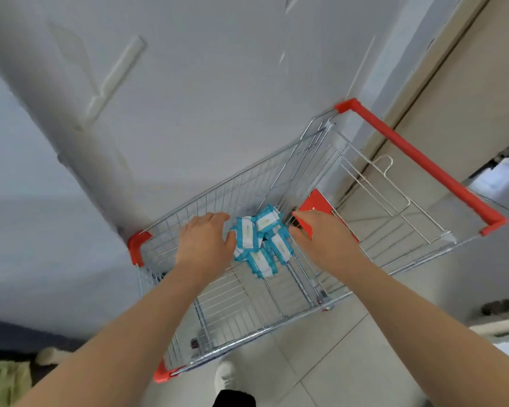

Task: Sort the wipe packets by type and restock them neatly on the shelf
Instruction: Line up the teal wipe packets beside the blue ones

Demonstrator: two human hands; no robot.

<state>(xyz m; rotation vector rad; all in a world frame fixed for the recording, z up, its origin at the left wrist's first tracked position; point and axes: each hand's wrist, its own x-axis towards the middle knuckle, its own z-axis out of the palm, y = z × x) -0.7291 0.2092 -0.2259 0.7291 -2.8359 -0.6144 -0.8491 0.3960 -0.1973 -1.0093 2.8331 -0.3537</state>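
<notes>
Several blue-and-white wipe packets (pixel 260 240) lie in a loose heap inside a wire shopping cart (pixel 279 177). My left hand (pixel 206 242) reaches into the cart and touches the left side of the heap with relaxed, spread fingers. My right hand (pixel 321 235) reaches in at the heap's right side, its fingers extended towards the packets. Neither hand has a packet clasped. The frame is blurred, so the print on the packets cannot be read.
The cart has a red handle bar (pixel 417 160) at the right, red corner bumpers (pixel 137 245) and a red flap (pixel 318 208) behind my right hand. A grey wall (pixel 188 98) rises beyond the cart. A white shoe (pixel 225 374) stands on the tiled floor below.
</notes>
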